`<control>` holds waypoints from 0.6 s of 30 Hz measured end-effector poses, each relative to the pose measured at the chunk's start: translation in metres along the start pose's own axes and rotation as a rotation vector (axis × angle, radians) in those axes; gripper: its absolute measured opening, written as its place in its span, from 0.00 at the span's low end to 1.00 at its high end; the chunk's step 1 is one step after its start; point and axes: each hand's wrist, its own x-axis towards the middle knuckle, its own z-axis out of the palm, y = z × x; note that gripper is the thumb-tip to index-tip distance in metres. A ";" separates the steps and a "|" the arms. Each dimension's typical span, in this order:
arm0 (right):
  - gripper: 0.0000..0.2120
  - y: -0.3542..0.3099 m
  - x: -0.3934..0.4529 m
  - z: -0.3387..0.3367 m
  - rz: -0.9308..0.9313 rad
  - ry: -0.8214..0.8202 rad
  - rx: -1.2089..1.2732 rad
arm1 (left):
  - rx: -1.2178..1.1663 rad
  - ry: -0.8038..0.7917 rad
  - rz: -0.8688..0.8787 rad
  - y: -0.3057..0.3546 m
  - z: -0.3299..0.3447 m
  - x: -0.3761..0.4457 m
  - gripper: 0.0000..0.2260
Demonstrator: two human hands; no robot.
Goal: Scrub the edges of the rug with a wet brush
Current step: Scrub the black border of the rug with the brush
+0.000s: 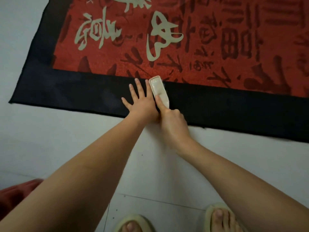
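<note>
A red rug with pale and dark characters and a wide black border (234,108) lies on the pale tiled floor. My right hand (172,122) grips the handle of a cream scrubbing brush (158,90), index finger stretched along its back. The brush lies bristles down on the black border, its tip at the line where black meets red. My left hand (141,102) rests flat on the border just left of the brush, fingers spread and straight.
The rug's near-left corner (12,101) lies to the left. Pale floor tiles (66,134) fill the near side. My two feet in pale green slippers (217,216) stand at the bottom edge. A red cloth or garment (15,193) shows at the lower left.
</note>
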 end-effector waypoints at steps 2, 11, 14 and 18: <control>0.33 0.015 0.004 -0.008 -0.049 0.034 -0.084 | 0.014 -0.014 -0.002 -0.009 -0.001 -0.002 0.62; 0.29 0.051 -0.014 -0.001 0.108 0.177 0.115 | -0.032 -0.110 -0.081 0.017 -0.006 -0.007 0.70; 0.31 0.063 -0.007 -0.012 0.004 0.133 -0.037 | -0.020 -0.096 -0.081 0.011 -0.009 -0.007 0.71; 0.26 0.127 -0.039 -0.049 0.237 0.242 -0.028 | -0.019 -0.124 -0.081 0.012 -0.007 -0.008 0.71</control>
